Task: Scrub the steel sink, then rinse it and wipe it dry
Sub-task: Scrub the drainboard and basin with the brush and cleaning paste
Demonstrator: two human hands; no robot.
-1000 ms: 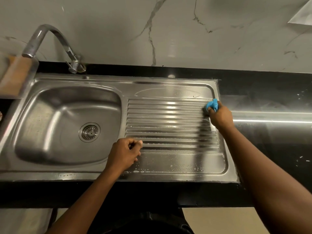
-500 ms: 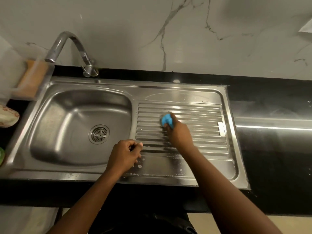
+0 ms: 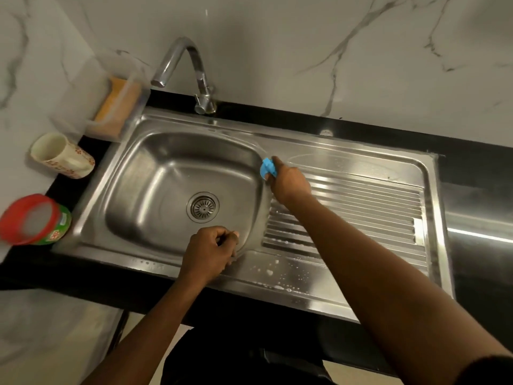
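Observation:
The steel sink [image 3: 155, 151] fills the middle of the view, with a bowl on the left, a round drain [image 3: 203, 207] and a ribbed draining board [image 3: 369, 207] on the right. My right hand [image 3: 290, 182] grips a small blue scrubber [image 3: 268, 168] and presses it on the ridge between bowl and draining board, near the back. My left hand [image 3: 212, 254] is a closed fist resting on the bowl's front right corner, with nothing visible in it. Soap suds [image 3: 274, 273] dot the front rim.
A curved steel tap [image 3: 200, 79] stands behind the bowl. At the left are a clear holder with an orange sponge [image 3: 116, 107], a floral mug [image 3: 62, 157] on its side and a red-lidded tub [image 3: 36, 220]. Black counter [image 3: 477, 207] surrounds the sink.
My right hand has swept the blue scrubber leftward, from the draining board's far right edge across the ribs to the bowl's rim. The view has swung left. My left fist stayed at the front rim.

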